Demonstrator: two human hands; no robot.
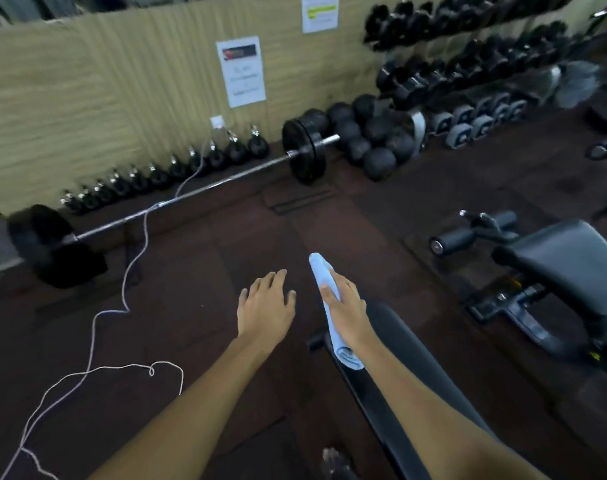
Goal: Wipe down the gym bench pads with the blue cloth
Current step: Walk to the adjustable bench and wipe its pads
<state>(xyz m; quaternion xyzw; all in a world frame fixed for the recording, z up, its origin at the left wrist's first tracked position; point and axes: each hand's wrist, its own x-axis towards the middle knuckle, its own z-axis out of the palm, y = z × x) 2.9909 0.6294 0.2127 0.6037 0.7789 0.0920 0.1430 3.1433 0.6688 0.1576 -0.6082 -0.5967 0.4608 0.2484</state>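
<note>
My right hand holds a rolled blue cloth that sticks out past my fingertips and hangs below my wrist, over the far end of a black bench pad running toward the lower right. My left hand hovers flat with its fingers apart over the dark floor, just left of the pad, holding nothing. A second black padded bench with foam rollers stands at the right.
A loaded barbell lies on the floor along the wall, with a row of kettlebells behind it. Dumbbell racks and black balls fill the back right. A white cord snakes across the floor at left.
</note>
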